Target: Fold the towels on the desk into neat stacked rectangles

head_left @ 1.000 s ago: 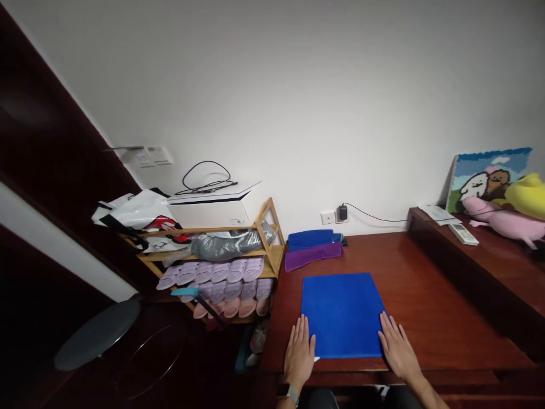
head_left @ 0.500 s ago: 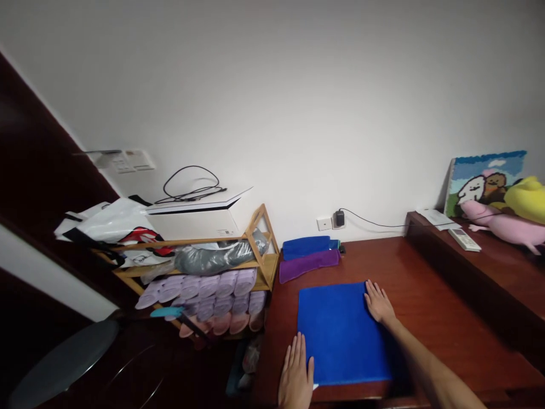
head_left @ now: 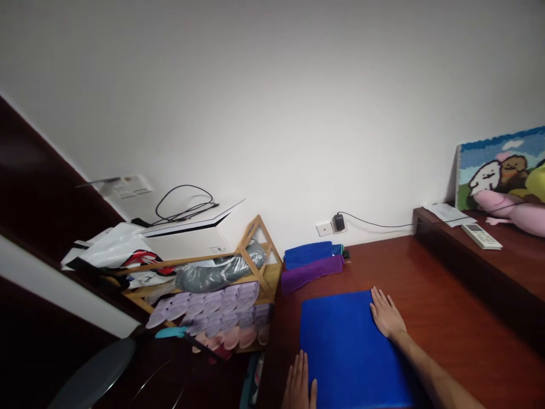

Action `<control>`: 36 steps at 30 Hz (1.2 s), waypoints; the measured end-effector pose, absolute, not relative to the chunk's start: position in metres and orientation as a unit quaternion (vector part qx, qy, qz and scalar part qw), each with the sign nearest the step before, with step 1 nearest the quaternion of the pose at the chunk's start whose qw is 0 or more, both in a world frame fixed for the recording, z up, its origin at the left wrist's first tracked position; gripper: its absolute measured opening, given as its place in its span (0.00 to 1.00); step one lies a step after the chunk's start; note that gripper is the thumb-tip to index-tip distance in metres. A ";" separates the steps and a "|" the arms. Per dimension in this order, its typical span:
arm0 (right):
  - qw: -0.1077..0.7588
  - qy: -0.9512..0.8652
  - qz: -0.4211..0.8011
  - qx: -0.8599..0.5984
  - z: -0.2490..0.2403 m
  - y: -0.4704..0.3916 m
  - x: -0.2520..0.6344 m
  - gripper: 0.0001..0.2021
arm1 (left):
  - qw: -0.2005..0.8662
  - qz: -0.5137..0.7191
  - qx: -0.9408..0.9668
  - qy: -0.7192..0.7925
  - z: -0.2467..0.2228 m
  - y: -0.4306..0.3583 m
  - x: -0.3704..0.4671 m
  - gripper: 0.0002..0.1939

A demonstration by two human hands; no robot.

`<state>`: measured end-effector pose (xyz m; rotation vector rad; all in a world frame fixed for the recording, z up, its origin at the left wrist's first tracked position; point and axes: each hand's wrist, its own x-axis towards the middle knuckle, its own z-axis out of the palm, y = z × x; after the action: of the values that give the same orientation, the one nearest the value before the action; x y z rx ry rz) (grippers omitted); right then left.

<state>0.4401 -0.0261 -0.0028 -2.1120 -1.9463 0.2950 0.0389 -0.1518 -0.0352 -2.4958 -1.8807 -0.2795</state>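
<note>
- A pale wall (head_left: pixel 272 113) fills the upper part of the view.
- Below it stands a reddish-brown desk (head_left: pixel 451 329), with a raised ledge (head_left: pixel 523 272) along its right side.
- Left of the desk is a wooden rack (head_left: pixel 270 287), carrying a white box (head_left: pixel 191 241), a white bag (head_left: pixel 110 244) and rows of slippers (head_left: pixel 204 307) on the lower tiers.
- A blue cloth (head_left: pixel 344 346) lies spread flat on the desk, between the two hands.
- The dark round seat of a stool (head_left: pixel 96 375) is at lower left.
- A picture (head_left: pixel 477 153) of cartoon animals leans on the wall above the ledge, with a pink plush toy (head_left: pixel 523 216) before it.
- A purple cloth (head_left: pixel 313 274) lies folded near the wall, just in front of a folded blue piece (head_left: pixel 309 254).
- The right hand (head_left: pixel 386 315) rests at the blue cloth's far right corner, fingers straight and slightly apart.
- The left hand (head_left: pixel 300 383), cut off by the lower border, lies along the left edge, fingers close together, thumb apart; neither hand grips anything.
- A white remote (head_left: pixel 481 236) lies on the ledge.
- A black plug (head_left: pixel 339 221) sits in the wall socket.
</note>
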 end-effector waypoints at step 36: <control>0.088 -0.667 0.085 -0.735 0.002 -0.027 0.442 0.35 | -0.009 -0.091 -0.774 -0.626 0.014 -0.012 0.101 0.33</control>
<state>0.4422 -0.0273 0.0019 -2.1892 -1.9854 0.2532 0.1008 -0.0125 0.0140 -2.4476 -1.9786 -0.2884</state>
